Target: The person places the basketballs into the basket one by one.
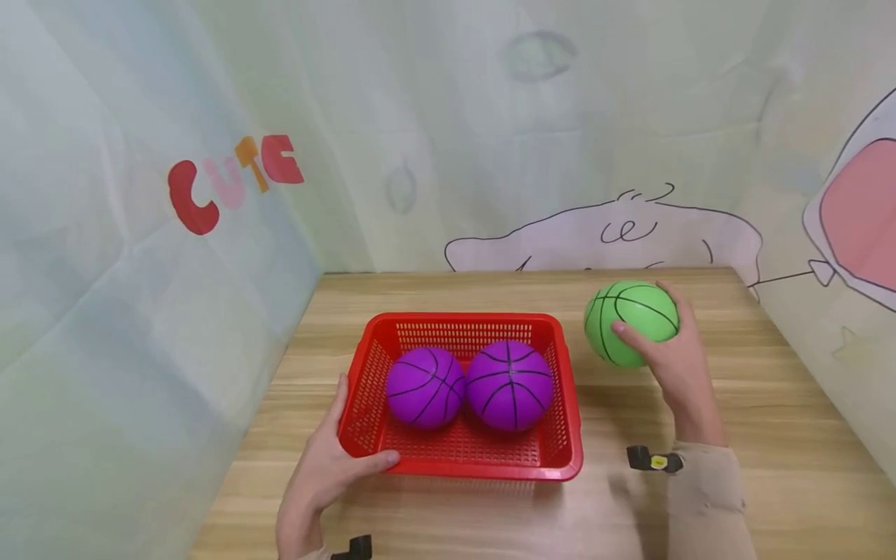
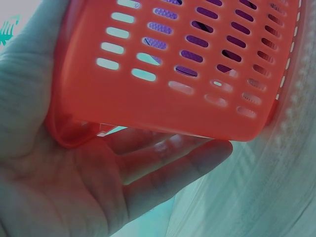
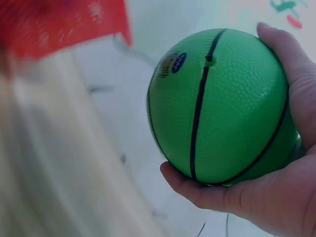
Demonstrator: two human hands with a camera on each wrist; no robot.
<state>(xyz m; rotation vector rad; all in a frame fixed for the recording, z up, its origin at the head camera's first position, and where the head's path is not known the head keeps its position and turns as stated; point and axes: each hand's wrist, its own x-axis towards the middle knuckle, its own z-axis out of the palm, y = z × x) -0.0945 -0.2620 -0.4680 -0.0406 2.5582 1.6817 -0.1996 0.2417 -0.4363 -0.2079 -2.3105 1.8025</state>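
A red plastic basket (image 1: 483, 470) with perforated walls holds two purple balls (image 1: 425, 387) with black basketball lines, side by side. At its near left corner, my left hand (image 1: 329, 467) grips the basket, thumb over the rim and the other fingers outside. The left wrist view shows those fingers (image 2: 168, 173) along the lower edge of the slotted wall (image 2: 163, 103). To the right of the basket, my right hand (image 1: 679, 362) holds a green ball (image 1: 633, 319) with black lines. Its thumb and fingers spread around the ball (image 3: 222, 108) in the right wrist view.
The wood-grain table (image 1: 462, 521) carries everything. A printed cloth (image 1: 392, 132) hangs behind the table and along its left and right sides. A dark strap device (image 1: 654, 460) sits at the right wrist.
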